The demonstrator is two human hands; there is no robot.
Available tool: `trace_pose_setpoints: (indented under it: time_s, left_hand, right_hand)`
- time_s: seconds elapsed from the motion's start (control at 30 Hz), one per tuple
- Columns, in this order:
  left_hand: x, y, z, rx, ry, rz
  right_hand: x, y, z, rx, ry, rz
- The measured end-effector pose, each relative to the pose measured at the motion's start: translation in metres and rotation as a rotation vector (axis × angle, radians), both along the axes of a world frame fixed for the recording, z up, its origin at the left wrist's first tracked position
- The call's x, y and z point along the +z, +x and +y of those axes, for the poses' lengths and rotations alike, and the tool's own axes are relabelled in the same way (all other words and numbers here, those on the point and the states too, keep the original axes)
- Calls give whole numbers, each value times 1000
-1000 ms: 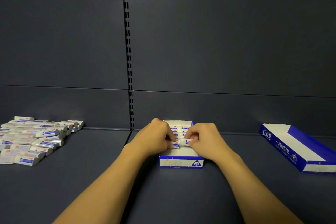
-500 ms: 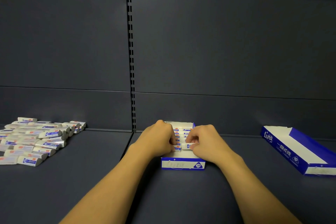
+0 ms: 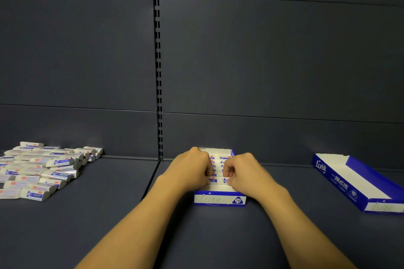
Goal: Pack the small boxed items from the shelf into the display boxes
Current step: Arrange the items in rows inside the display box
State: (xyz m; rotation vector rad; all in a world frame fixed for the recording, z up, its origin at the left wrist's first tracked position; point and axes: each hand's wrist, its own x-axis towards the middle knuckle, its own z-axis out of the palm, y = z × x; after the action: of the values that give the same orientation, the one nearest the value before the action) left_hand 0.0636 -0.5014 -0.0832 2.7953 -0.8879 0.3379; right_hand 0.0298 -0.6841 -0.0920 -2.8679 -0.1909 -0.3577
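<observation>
Gripping boxed item (image 3: 219, 180), both hands (image 3: 218, 173)

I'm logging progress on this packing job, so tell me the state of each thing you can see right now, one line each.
Centre display box: upright on the shelf, open-topped, nearly full of small boxes.
Front small box: in the centre box, pinched from both ends.
Left hand: fingers curled on the front small box.
Right hand: likewise.
Right display box: open, looks empty.
Loose small boxes: unpacked, at left.
</observation>
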Motion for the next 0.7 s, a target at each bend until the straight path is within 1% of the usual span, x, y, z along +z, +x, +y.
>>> trace_pose_setpoints:
  time_s: [0.13,0.37,0.5,0.57,0.63,0.7]
  left_hand:
    - [-3,3,-2,1,2,-11]
    - [4,-2,2,1,-19,33]
    - [10,-10,-2,19,115,-37]
    - [16,-13,0,25,137,-37]
    - [26,-18,7,32,82,-31]
    - [37,-25,19,58,-29,-37]
  right_hand:
    - [0,0,3,-23,-42,-14]
    - [5,-6,6,-31,-74,-26]
    - [20,-16,8,11,-160,-1]
    - [30,-21,6,26,-167,-10]
    - [42,-26,4,26,-129,-46]
    - [52,-32,3,32,-77,-90]
